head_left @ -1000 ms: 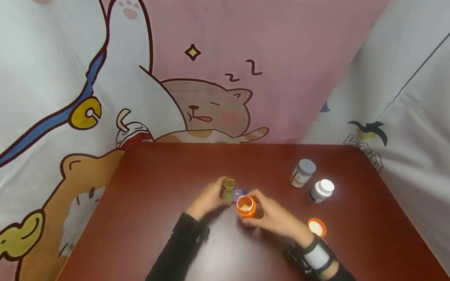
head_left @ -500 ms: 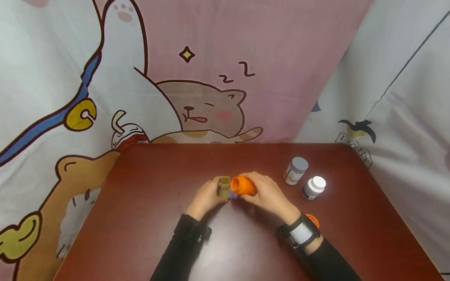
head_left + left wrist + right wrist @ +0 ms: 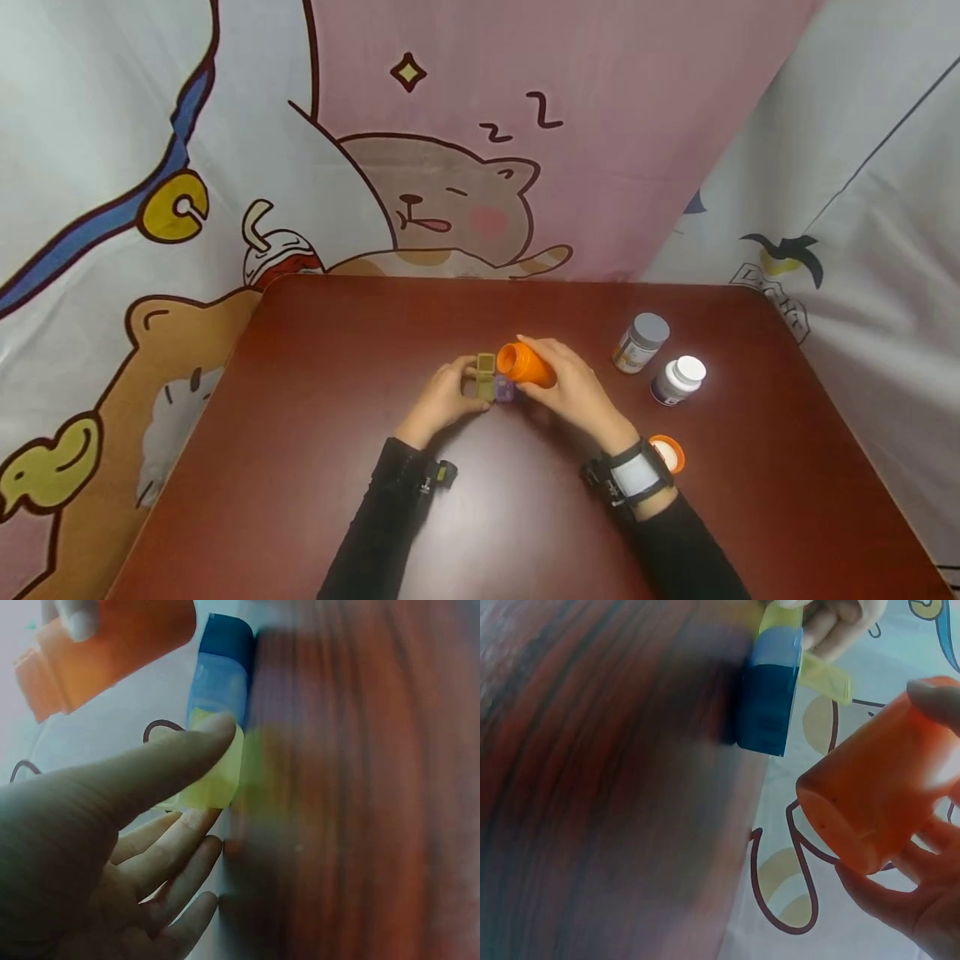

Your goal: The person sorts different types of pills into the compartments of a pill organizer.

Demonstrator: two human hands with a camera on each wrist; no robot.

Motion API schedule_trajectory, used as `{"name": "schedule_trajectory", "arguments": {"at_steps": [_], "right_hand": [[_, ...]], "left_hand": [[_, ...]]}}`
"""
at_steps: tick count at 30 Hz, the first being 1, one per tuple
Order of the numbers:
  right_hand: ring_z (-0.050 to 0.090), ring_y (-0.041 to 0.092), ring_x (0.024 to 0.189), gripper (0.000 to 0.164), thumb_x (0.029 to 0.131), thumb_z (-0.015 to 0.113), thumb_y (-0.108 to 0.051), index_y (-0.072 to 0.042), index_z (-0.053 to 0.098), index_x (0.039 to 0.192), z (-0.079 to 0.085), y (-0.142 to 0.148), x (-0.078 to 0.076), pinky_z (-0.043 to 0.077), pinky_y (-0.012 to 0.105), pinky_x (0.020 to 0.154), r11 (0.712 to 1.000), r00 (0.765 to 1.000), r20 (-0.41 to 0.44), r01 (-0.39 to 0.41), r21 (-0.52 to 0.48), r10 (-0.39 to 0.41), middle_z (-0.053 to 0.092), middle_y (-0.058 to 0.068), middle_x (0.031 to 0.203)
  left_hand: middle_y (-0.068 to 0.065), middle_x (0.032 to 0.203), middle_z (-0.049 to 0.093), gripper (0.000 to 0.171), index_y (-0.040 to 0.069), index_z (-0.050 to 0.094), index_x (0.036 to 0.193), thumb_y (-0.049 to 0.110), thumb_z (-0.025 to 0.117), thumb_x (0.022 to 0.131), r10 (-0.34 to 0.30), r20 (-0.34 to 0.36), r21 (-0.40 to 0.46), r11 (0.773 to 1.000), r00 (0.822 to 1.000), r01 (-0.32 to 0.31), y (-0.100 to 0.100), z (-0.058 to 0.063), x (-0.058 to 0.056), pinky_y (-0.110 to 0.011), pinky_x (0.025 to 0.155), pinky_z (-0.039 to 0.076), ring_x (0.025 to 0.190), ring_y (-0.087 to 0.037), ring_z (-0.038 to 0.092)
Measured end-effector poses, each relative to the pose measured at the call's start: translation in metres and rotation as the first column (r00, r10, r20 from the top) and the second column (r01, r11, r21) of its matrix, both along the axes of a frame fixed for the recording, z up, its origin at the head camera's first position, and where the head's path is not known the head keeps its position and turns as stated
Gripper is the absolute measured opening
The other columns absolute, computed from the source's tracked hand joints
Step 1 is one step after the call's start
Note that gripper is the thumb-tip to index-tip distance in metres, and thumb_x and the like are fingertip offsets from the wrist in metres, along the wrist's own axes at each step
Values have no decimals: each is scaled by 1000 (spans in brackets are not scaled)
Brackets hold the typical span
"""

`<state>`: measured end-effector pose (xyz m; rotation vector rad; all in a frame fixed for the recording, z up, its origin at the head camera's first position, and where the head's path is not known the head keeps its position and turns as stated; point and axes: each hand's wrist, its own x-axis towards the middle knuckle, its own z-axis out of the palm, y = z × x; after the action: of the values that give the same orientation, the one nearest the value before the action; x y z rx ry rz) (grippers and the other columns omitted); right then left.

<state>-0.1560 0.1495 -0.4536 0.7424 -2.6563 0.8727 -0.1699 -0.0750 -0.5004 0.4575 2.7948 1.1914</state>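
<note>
A small pill organizer sits on the table, with a yellow, a purple-blue and a dark blue compartment in a row. Its yellow lid stands up, and the yellow compartment is at the left end. My left hand pinches that end, thumb on the near side and fingers on the far side. In my right hand is an orange pill bottle, uncapped and tilted with its mouth towards the left, held above the organizer. The dark blue compartment is hidden behind the bottle and hand in the head view.
To the right stand a grey-lidded bottle and a white bottle. An orange cap lies inside-up beside the right wrist, partly covered by it. A printed cloth hangs behind the reddish-brown table.
My right hand has tipped the orange bottle from nearly upright to leaning left and brought it farther back over the organizer. My left hand keeps its hold. The head view has shifted.
</note>
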Motion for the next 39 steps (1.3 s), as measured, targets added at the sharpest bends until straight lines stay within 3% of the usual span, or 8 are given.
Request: {"name": "schedule_trajectory", "arguments": {"at_steps": [3, 7, 15, 28, 39], "right_hand": [[47, 15, 106, 72, 71, 75, -31, -31, 38, 133, 6, 1, -6, 40, 38, 88, 999, 1000, -14, -5, 36, 6, 52, -5, 120], [52, 19, 95, 66, 67, 78, -28, -22, 44, 124, 4, 2, -6, 43, 39, 82, 999, 1000, 9, 19, 49, -19, 55, 0, 109], [51, 19, 91, 58, 63, 80, -28, -20, 50, 112, -3, 1, -9, 41, 38, 79, 992, 999, -44, -2, 123, 8, 57, -2, 100], [47, 19, 102, 54, 63, 79, -26, -20, 53, 110, 2, -5, -17, 34, 41, 88, 957, 986, -152, -27, 288, 74, 57, -3, 108], [47, 22, 103, 58, 62, 79, -29, -18, 54, 114, 3, -8, -19, 33, 41, 87, 904, 954, -260, -28, 426, 151, 56, -1, 111]], "left_hand": [[1, 101, 64, 75, 5, 46, 124, 23, 82, 60, -6, -26, 22, 1000, 1000, 7, -3, 3, -6, -39, 94, 33, 101, -21, 50], [3, 100, 64, 72, 7, 48, 122, 23, 82, 61, -6, -42, 24, 1000, 999, 7, -4, 0, -4, -37, 92, 34, 100, -20, 50], [7, 101, 63, 68, 12, 50, 120, 28, 81, 62, 11, -37, -35, 999, 999, -12, -1, -4, -1, -37, 91, 36, 102, -18, 50], [10, 98, 63, 66, 13, 52, 118, 29, 81, 61, 11, -53, -54, 998, 999, -14, 1, -2, -4, -36, 91, 36, 101, -17, 50], [10, 97, 63, 65, 13, 53, 116, 29, 81, 60, 18, -57, -60, 998, 998, -21, 2, -1, -3, -35, 90, 37, 100, -17, 51]]}}
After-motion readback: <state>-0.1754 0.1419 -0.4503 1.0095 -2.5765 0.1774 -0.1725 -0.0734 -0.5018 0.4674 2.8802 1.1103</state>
